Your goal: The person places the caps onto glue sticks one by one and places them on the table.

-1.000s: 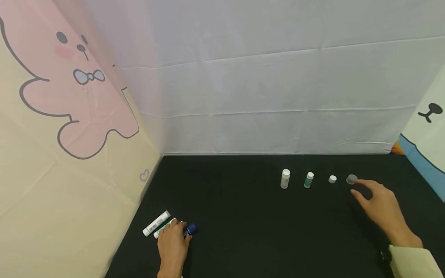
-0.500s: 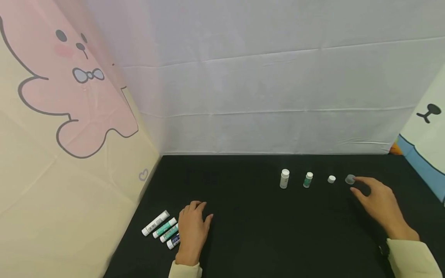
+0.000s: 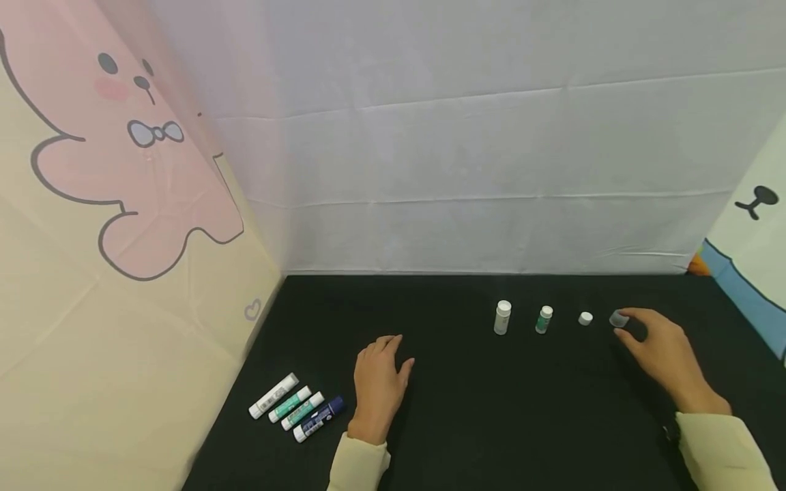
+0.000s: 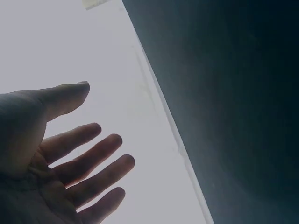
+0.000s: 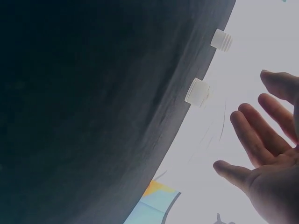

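My left hand hovers above the black table, its fingers loosely extended and holding nothing, as the left wrist view confirms. To its left lie tubes that look like glue sticks: a white one, two green-and-white ones and a dark blue one. My right hand has thumb and fingers spread beside a small translucent cap. In the head view its index finger overlaps the cap's edge, but a gap shows in the right wrist view, where the fingers hold nothing.
Left of the translucent cap, a white cap, a small green-labelled tube and a taller white tube form a row. Both tubes stand upright. Behind the black table hangs a pale cloth; printed cloths flank it.
My left hand has left the dark blue stick and moved right and farther forward, uncovering all the sticks on the left. The right hand has shifted slightly left by the translucent cap.
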{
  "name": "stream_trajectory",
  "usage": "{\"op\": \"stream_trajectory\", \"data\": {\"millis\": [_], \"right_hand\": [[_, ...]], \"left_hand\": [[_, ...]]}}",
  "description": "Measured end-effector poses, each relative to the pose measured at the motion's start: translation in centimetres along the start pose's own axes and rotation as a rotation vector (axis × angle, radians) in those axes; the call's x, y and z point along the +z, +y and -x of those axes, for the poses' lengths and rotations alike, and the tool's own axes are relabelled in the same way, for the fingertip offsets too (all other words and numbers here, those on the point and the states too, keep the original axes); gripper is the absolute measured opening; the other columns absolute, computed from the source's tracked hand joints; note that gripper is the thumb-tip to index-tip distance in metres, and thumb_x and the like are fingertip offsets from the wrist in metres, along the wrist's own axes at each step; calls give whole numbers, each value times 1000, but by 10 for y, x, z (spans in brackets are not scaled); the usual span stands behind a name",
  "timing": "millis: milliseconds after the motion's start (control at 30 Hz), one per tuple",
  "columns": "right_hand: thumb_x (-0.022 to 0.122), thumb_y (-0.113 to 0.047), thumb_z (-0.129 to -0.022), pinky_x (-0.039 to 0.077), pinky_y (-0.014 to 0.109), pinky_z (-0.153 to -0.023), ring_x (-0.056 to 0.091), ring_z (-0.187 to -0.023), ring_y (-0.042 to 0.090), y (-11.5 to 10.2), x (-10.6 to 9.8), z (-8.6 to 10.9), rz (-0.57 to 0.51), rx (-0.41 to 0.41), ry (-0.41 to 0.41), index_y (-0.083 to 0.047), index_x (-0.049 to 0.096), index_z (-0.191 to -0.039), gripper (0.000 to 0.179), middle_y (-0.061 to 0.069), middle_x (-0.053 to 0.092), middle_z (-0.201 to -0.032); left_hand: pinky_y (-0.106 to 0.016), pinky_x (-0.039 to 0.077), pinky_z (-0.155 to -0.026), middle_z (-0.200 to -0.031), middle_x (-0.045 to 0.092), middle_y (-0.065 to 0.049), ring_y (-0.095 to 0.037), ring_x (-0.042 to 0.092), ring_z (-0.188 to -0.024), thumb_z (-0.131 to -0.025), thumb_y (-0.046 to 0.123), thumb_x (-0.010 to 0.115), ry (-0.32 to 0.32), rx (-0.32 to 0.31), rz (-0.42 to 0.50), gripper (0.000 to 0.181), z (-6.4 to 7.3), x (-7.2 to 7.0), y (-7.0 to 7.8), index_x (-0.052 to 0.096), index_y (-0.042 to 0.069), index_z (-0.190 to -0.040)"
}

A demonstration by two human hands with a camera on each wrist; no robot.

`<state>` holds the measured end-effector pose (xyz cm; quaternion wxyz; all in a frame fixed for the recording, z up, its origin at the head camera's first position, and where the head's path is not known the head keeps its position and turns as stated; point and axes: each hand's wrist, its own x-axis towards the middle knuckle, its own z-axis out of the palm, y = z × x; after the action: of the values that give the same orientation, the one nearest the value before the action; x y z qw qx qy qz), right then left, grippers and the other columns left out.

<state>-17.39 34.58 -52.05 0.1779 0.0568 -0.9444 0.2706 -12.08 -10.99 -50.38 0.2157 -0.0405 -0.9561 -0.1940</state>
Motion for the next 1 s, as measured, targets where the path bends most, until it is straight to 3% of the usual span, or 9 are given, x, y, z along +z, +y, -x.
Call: {"op": "stream_trajectory", "data": {"millis": [533,1000], "right_hand": [[78,4,-88,42,75,-90,54,-113,64,15,3,-10,0,15,-36,13,63,-123,40,43,58,-126],[77,4,-87,40,78,-95,51,-116,66,19,1,-20,29,57,-128,18,59,-126,45,46,54,-128]], "left_hand": [[-45,56,-98,-124,74,-8,-27,72,-110,-88,25,89,-29,46,71,49,-21,29,47,73,7,-131],[-43,55,-100,-131,73,-8,-25,71,-114,-93,29,84,-97,11,153,50,-39,50,74,71,9,-137]]}}
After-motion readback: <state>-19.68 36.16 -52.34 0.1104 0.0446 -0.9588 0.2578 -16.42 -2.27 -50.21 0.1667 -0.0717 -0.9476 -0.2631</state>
